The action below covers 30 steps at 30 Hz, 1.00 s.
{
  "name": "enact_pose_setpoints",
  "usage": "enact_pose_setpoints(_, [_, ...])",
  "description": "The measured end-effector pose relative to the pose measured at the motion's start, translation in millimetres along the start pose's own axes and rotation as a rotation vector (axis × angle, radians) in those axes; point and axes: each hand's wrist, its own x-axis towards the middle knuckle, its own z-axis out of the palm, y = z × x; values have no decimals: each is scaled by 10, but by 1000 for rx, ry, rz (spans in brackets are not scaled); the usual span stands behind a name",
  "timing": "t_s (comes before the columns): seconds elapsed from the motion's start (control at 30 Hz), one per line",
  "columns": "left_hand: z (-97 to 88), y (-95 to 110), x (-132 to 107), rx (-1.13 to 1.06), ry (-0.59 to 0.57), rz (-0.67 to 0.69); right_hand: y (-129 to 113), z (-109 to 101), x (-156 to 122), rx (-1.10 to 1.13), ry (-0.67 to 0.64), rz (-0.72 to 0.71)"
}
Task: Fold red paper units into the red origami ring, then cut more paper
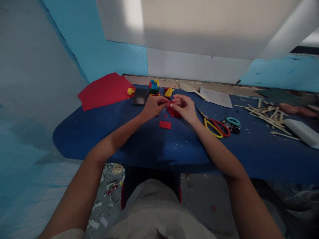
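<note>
A crumpled red piece of paper or thin cloth (171,111) is between my hands at the middle of the blue table; its exact kind does not show clearly. My left hand (155,107) pinches its edge with thumb and forefinger. From the other side, my right hand (186,108) is closed on the same red piece, its fingers partly covering it. Just in front lies a small flat red rectangle (165,125). Behind my hands stand a small multicoloured ball-like object (154,86) and a yellow folded piece (169,92).
At left lies a large red sheet (104,91) beside a dark square case (140,96). Right of my hands are scissors (216,127) with red and yellow handles. Farther right are light wooden sticks (267,114), a white roll (302,132) and a white sheet (216,97).
</note>
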Motion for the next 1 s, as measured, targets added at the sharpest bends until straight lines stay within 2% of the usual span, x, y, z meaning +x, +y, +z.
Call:
enact_pose_setpoints(0.1, [51, -42, -1, -114, 26, -16, -11, 26, 3, 110, -18, 72])
enact_pose_setpoints(0.17, [82, -63, 2, -163, 39, -32, -47, 35, 0, 118, 14, 95])
enact_pose_setpoints(0.3, [68, -33, 5, -134, 64, -34, -144, -8, -18, -58, 65, -18])
enact_pose_setpoints(0.4, [7, 15, 3, -118, -78, -25, -165, -84, -29, -142, -28, -149])
enact_pose_setpoints(0.47, [-21, 36, -1, -106, -201, -15, -144, -120, -33, -142, -72, -167])
enact_pose_setpoints(0.5, [-27, 42, -3, -81, -226, -9, -130, -127, -36, -149, -64, -148])
enact_pose_setpoints(0.6, [-24, 43, -7, 50, -128, -11, -107, -107, -50, -195, 31, -53])
enact_pose_setpoints(0.67, [-22, 34, -5, 135, -51, -21, -109, -75, -62, -203, 34, -32])
enact_pose_setpoints(0.77, [-30, 10, 4, 222, -35, -26, -98, -26, -73, -129, -40, -13])
enact_pose_setpoints(0.93, [-55, -27, 22, 241, -102, -9, -53, 6, -58, 199, -203, 75])
enact_pose_setpoints(1.0, [-68, -28, 28, 256, -114, -4, -70, -8, -47, 258, -247, 105])
